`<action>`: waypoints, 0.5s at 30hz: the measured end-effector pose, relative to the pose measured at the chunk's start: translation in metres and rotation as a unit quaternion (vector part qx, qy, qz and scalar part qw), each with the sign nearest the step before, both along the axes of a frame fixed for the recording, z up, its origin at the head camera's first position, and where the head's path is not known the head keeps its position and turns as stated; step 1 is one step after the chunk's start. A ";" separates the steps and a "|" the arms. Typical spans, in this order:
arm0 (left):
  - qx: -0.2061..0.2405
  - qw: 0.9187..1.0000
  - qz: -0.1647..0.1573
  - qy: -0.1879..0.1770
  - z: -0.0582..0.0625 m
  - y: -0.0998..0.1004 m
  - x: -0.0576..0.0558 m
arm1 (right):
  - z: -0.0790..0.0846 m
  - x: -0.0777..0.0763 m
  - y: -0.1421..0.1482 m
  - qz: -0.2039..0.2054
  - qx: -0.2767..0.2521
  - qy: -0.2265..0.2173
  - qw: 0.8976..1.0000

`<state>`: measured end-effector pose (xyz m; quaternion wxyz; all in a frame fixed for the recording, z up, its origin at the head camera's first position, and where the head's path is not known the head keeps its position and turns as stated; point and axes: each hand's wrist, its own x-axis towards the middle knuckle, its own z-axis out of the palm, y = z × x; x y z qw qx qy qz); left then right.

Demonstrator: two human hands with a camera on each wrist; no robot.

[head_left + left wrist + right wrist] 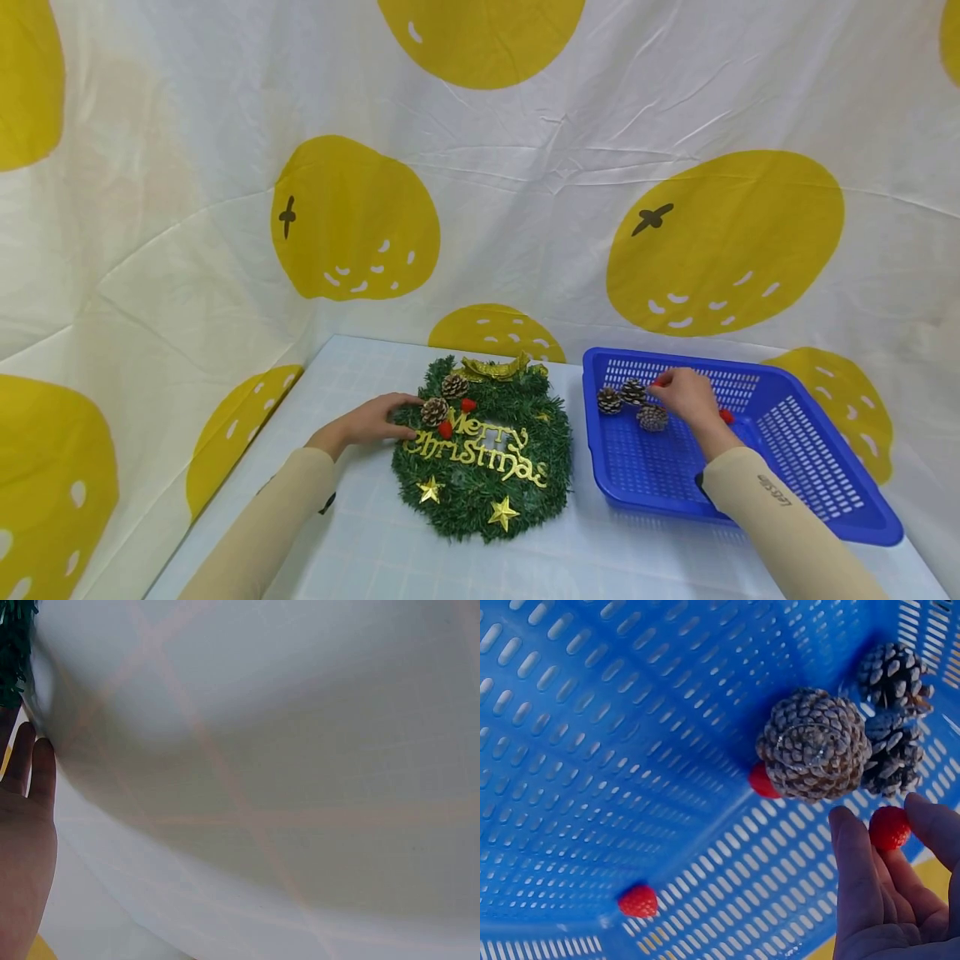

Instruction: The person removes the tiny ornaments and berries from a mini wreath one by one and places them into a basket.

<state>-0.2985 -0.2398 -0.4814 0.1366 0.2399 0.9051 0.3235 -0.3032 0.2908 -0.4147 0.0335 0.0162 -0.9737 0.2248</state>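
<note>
A green tinsel wreath (555, 467) lies on the table, bearing gold "Merry Christmas" lettering (491, 448), gold stars, two pine cones (434, 411) and two red berries (446, 429) at its upper left. My left hand (372, 419) rests at the wreath's left edge, its fingers extended in the left wrist view. Over the blue basket (637, 467), my right hand (690, 400) pinches a small dotted red berry (889, 828) between thumb and fingers. Beneath it, three pine cones (815, 745) sit in the basket, with another berry (765, 781) partly hidden behind one and a further berry (638, 901) apart.
A gold ribbon bow (495, 367) tops the wreath. The basket's raised perforated wall (810, 450) stands around its contents on the right of the table. A white cloth (517, 250) with yellow fruit prints hangs behind and at the sides.
</note>
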 end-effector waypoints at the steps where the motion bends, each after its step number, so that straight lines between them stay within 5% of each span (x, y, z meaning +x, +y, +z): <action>1: 0.000 1.000 0.000 0.000 0.000 0.000 0.000 | -0.001 0.000 0.000 0.001 0.000 0.001 1.000; 7: -0.008 1.000 0.000 0.002 0.000 0.000 0.001 | 0.002 0.002 0.001 0.000 -0.008 -0.003 1.000; 15: -0.012 1.000 0.005 -0.003 0.002 0.001 0.002 | 0.025 0.004 -0.006 -0.021 -0.022 0.009 0.999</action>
